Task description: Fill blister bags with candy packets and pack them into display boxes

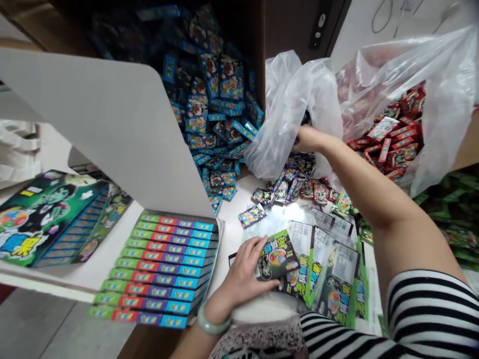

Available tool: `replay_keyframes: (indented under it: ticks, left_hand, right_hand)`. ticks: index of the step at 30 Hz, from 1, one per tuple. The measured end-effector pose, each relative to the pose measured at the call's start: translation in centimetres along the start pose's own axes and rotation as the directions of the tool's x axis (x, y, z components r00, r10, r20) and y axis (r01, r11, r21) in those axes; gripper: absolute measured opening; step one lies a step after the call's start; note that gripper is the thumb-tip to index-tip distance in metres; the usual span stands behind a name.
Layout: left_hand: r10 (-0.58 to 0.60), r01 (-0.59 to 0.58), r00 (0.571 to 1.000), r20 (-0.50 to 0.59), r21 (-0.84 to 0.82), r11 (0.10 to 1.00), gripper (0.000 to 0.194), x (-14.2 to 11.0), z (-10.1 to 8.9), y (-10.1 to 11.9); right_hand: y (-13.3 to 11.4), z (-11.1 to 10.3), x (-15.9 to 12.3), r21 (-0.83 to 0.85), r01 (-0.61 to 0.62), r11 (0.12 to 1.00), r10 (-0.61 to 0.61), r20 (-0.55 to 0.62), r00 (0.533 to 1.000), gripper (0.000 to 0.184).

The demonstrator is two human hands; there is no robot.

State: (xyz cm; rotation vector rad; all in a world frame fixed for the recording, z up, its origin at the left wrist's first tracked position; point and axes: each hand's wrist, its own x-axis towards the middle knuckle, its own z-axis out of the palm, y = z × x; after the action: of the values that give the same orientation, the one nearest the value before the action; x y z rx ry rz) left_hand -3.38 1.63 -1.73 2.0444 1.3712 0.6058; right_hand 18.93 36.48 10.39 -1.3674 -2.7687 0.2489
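Observation:
My left hand, a pale green bangle at its wrist, is closed on the left edge of a black-and-green printed packet. The packet lies over a fanned pile of similar flat packets with clear windows. My right hand reaches into a crumpled translucent plastic bag; its fingers are hidden there. Small purple candy boxes spill from beneath that bag onto the white table. One loose purple box lies nearer to my left hand.
At left stands an open display carton filled with rows of green, red, purple and blue boxes, its white lid raised. Beside it is a closed green carton. Blue boxes heap behind, red boxes and green ones at right.

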Motion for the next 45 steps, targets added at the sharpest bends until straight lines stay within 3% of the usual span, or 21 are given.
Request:
replay_keyframes:
  ticks: [3, 5, 8, 10, 13, 15, 18, 22, 24, 27, 32, 39, 42, 45]
  left_hand:
    - [-0.008, 0.009, 1.0, 0.013, -0.021, 1.0, 0.101, 0.2, 0.1, 0.3]
    - [0.007, -0.007, 1.0, 0.005, -0.034, 0.999, 0.101, 0.4, 0.3, 0.4]
    - [0.029, -0.03, 0.999, -0.044, -0.039, 0.999, 0.102, 0.5, 0.6, 0.3]
    - [0.027, -0.029, 0.998, -0.063, -0.041, 0.999, 0.103, 0.5, 0.8, 0.3]
    - [0.021, -0.024, 0.998, -0.056, -0.048, 0.999, 0.106, 0.5, 0.9, 0.4]
    - [0.027, -0.029, 0.999, -0.039, -0.048, 0.998, 0.108, 0.3, 0.8, 0.4]
    - [0.037, -0.038, 0.999, -0.027, -0.036, 0.999, 0.11, 0.0, 0.7, 0.2]
    - [0.015, -0.016, 0.999, -0.032, -0.032, 0.999, 0.114, -0.4, 0.8, -0.5]
    - [0.006, -0.008, 0.999, -0.038, -0.046, 0.999, 0.116, -0.5, 0.8, -0.7]
    - [0.016, -0.02, 0.999, -0.038, -0.085, 0.996, 0.117, -0.5, 0.7, -0.6]
    - [-0.019, 0.016, 1.0, -0.025, -0.125, 0.992, 0.113, -0.4, 0.1, 0.1]
    - [0.026, -0.034, 0.996, -0.081, -0.107, 0.994, 0.107, 0.1, 0.1, 0.1]
    - [0.054, -0.06, 0.996, -0.071, -0.093, 0.994, 0.104, 0.3, -0.1, 0.2]
    - [0.084, -0.088, 0.996, -0.043, -0.096, 0.992, 0.103, 0.3, -0.1, 0.1]
  right_hand:
    - [-1.2, 2.7, -4.8, -0.06, 0.058, 0.997, -0.054, 0.057, 0.997, 0.056]
    - [-2.3, 3.5, -7.5, -0.098, 0.097, 0.99, -0.091, 0.063, 0.994, 0.059]
    - [-4.7, 2.0, -9.7, -0.117, 0.056, 0.992, -0.056, 0.002, 0.998, 0.043]
    - [-7.1, -0.1, -9.5, -0.017, 0.036, 0.999, -0.037, -0.074, 0.997, 0.029]
    - [-11.3, -3.5, -6.0, 0.152, 0.167, 0.974, -0.131, -0.22, 0.967, 0.031]
    - [-13.6, -5.3, -1.6, 0.124, 0.224, 0.967, -0.175, -0.321, 0.931, 0.041]
    - [-15.0, -7.6, 6.4, 0.045, 0.066, 0.997, -0.042, -0.41, 0.911, 0.057]
    - [-14.0, -9.4, 14.7, 0.122, -0.21, 0.97, 0.241, -0.352, 0.904, 0.057]
    - [-13.3, -9.4, 16.8, 0.137, -0.242, 0.96, 0.272, -0.277, 0.921, 0.063]
    - [-13.3, -8.7, 17.5, 0.101, -0.242, 0.965, 0.257, -0.192, 0.947, 0.075]
    - [-15.8, -6.2, 13.1, -0.137, -0.129, 0.982, 0.126, -0.03, 0.992, 0.079]
    - [-18.7, 1.5, 2.8, -0.234, 0.018, 0.972, -0.025, -0.028, 0.999, 0.067]
    - [-19.8, 4.9, -0.4, -0.237, 0.103, 0.966, -0.086, 0.082, 0.993, 0.057]
    - [-20.3, 6.4, -2.9, -0.171, 0.156, 0.973, -0.12, 0.201, 0.972, 0.052]
